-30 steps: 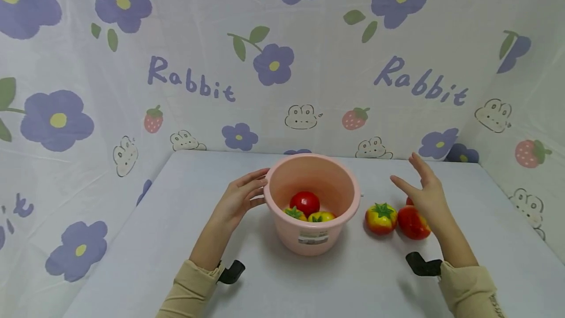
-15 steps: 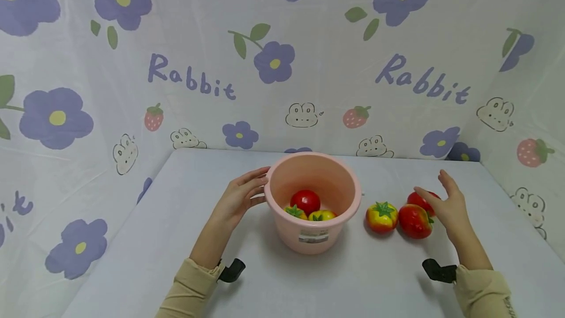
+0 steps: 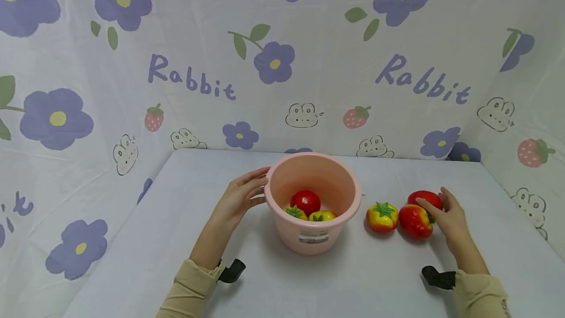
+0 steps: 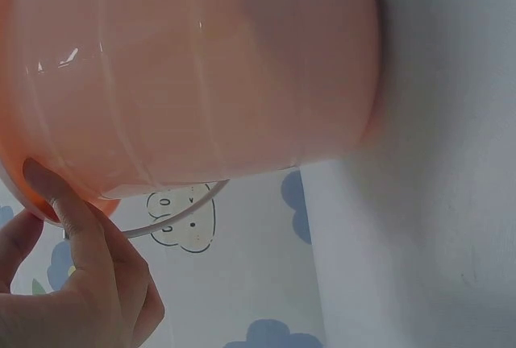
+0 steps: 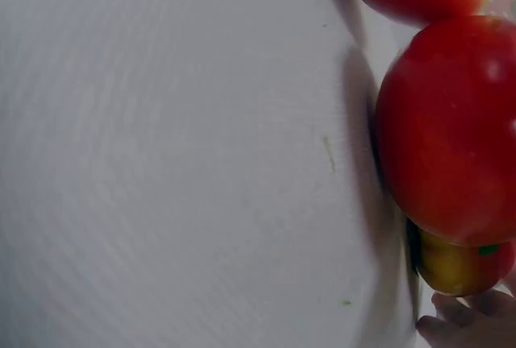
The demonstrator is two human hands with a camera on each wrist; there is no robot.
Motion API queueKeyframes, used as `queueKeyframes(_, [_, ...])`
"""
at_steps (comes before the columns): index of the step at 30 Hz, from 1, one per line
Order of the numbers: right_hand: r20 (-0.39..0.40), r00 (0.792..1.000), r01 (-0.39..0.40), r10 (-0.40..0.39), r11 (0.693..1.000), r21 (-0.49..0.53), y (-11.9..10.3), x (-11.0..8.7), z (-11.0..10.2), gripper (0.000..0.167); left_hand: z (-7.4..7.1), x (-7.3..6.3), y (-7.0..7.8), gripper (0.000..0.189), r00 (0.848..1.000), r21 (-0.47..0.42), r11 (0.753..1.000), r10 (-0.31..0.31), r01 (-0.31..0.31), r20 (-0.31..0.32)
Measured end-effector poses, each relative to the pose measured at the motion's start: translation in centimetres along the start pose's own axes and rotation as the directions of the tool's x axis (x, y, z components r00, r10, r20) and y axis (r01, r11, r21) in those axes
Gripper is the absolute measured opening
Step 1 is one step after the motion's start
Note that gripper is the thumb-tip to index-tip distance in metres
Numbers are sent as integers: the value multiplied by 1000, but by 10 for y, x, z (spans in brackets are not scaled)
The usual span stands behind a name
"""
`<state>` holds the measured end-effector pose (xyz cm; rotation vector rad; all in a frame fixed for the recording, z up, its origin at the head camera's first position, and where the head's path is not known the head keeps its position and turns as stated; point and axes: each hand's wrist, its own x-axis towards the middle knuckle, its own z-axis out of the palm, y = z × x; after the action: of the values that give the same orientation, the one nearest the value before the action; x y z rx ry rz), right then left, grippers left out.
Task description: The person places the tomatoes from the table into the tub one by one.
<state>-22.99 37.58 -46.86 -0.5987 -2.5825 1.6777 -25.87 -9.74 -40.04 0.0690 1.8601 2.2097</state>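
Observation:
In the head view a pink bucket (image 3: 282, 227) stands mid-table with a red tomato (image 3: 305, 202) and two yellow-red tomatoes with green leaves inside. My left hand (image 3: 236, 200) holds its left rim; the left wrist view shows the fingertips at the flared lip of the bucket (image 4: 226, 66). Right of the bucket sit a yellow-red tomato (image 3: 382, 218) with a green star of leaves, a red tomato (image 3: 416, 222) and another red tomato (image 3: 423, 197) behind it. Around that rear tomato's right side my right hand (image 3: 452, 220) lies, thumb and fingers spread.
A pale table (image 3: 198, 180) bears everything. White cloth (image 3: 326, 87) with flowers and rabbits hangs behind and at both sides. A thin white handle (image 4: 173, 221) hangs on the bucket. Black camera mounts (image 3: 231, 271) sit on both wrists.
My right hand first moved right, then lowered beside the rear red tomato, baring the tomatoes it covered earlier. The left hand and the bucket stay in place.

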Motion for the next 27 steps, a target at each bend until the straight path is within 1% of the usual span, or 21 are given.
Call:
queueKeyframes(7, [-29,1000,0,0,1000,14,0,3,5,89,0,-1,1,41,1000,-10,1000,-1,1,-7])
queueKeyframes(12, [-48,999,-8,10,999,36,-2,3,6,89,1,-1,1,40,1000,-10,1000,-1,1,-5])
queueKeyframes(19, [-100,995,4,-1,1000,30,-8,1,4,88,1,-1,1,41,1000,-6,1000,3,-3,-1])
queueKeyframes(27, [-130,991,16,-7,997,70,-17,-2,2,88,1,-2,2,42,1000,-9,1000,7,-7,11])
